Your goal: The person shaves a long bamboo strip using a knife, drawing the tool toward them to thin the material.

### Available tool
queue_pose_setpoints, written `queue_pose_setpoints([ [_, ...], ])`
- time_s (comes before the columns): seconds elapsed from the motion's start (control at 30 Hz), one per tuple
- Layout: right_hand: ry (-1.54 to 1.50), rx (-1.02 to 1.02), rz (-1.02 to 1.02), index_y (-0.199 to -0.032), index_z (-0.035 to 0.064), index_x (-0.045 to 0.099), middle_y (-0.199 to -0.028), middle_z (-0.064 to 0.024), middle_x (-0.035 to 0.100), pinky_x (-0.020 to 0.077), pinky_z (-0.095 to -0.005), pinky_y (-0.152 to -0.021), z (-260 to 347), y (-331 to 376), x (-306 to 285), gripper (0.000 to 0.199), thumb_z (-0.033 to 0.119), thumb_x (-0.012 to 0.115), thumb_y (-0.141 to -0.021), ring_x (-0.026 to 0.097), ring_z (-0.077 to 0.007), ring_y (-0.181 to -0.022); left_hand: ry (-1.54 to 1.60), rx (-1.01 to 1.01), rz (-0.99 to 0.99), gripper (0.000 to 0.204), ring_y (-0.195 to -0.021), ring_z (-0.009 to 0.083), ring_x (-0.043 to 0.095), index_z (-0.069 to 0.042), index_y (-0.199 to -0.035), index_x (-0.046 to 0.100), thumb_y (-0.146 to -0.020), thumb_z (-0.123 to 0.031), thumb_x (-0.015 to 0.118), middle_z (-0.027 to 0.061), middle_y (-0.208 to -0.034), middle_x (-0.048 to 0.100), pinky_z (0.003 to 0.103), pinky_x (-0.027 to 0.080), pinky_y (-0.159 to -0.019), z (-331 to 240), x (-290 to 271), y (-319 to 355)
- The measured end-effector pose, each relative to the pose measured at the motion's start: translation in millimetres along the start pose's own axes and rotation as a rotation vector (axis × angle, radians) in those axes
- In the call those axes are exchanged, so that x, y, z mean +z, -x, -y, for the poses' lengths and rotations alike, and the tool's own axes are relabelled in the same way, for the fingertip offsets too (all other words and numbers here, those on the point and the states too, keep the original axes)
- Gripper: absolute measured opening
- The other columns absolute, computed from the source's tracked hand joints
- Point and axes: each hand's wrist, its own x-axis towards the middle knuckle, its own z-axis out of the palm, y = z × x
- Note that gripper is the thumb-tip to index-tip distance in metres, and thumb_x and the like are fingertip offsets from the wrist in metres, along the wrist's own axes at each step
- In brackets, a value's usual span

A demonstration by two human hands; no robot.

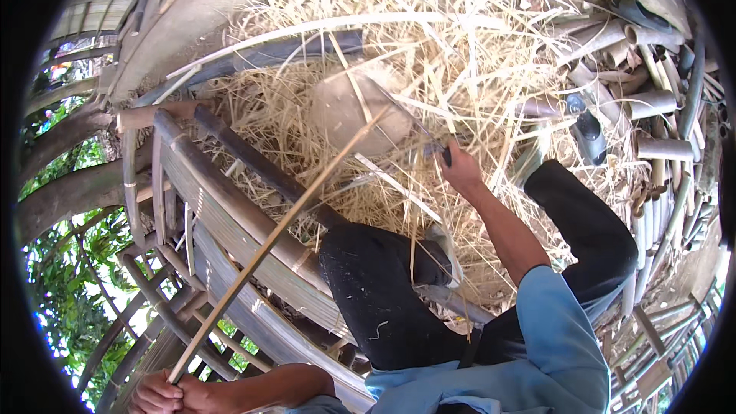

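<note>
My left hand [165, 393], at the lower left, is closed round the near end of a long, thin bamboo strip [280, 231]. The strip slants up and to the right, and its far end lies over a pale brown block [333, 111]. Fingers wrapped, my right hand [462, 170] grips the dark handle of a knife [408, 113] right of the block. The narrow blade points up and left, close to the strip's far end; whether it touches the strip I cannot tell. Thin pale shavings [276, 134] lie heaped around the block.
A bamboo bench [230, 207] stands on my left, below the strip. Cut bamboo tubes [652, 105] are piled at the right. A dark shoe [589, 136] lies near them. A long pale strip [307, 28] and a dark split length [299, 47] lie beyond the block.
</note>
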Motion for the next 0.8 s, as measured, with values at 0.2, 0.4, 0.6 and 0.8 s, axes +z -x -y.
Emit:
queue_pose_setpoints([
  [0.2,-0.014,-0.041,0.054,-0.108,0.0011,0.049,-0.072,-0.0227,0.066,0.0564,-0.048,-0.055,57.3,23.5,-34.2,0.031,0.028,0.061,-0.097,0.068,-0.0386,-0.061,0.205,0.052,-0.344,0.027,-0.051,0.0124,0.03,-0.007,-0.079,0.046,-0.086,-0.032,0.054,0.0007,-0.062,0.038,0.029,0.025,-0.051,10.5,27.7,2.3],
  [0.4,-0.09,-0.402,0.056,-0.106,0.0003,0.05,-0.067,-0.0178,0.064,0.0515,-0.0399,-0.037,158.6,51.1,-65.9,0.03,0.016,0.071,-0.092,0.063,-0.0277,-0.046,0.314,0.014,0.136,0.06,-0.053,0.0097,0.023,-0.01,-0.081,0.051,-0.106,-0.061,0.032,-0.0037,-0.066,0.029,0.029,0.02,-0.051,-0.2,25.9,27.2],
  [0.6,-0.171,-0.512,-0.126,-0.106,0.0011,0.05,-0.067,-0.0174,0.064,0.0527,-0.0401,-0.041,150.4,42.4,-45.4,0.03,0.02,0.07,-0.092,0.063,-0.0305,-0.046,0.29,0.032,0.11,0.059,-0.051,0.0089,0.022,-0.012,-0.076,0.045,-0.106,-0.06,0.032,-0.0048,-0.064,0.025,0.027,0.019,-0.048,1.3,38.6,34.8],
  [0.8,-0.109,-0.565,-0.048,-0.098,0.0015,0.046,-0.064,-0.0154,0.064,0.0511,-0.0384,-0.038,150.7,43.6,-49.2,0.025,0.016,0.066,-0.094,0.06,-0.0268,-0.043,0.28,0.033,0.116,0.058,-0.051,0.0084,0.021,-0.013,-0.073,0.042,-0.107,-0.058,0.031,-0.0054,-0.063,0.024,0.027,0.019,-0.047,-1.3,29.6,32.5],
])
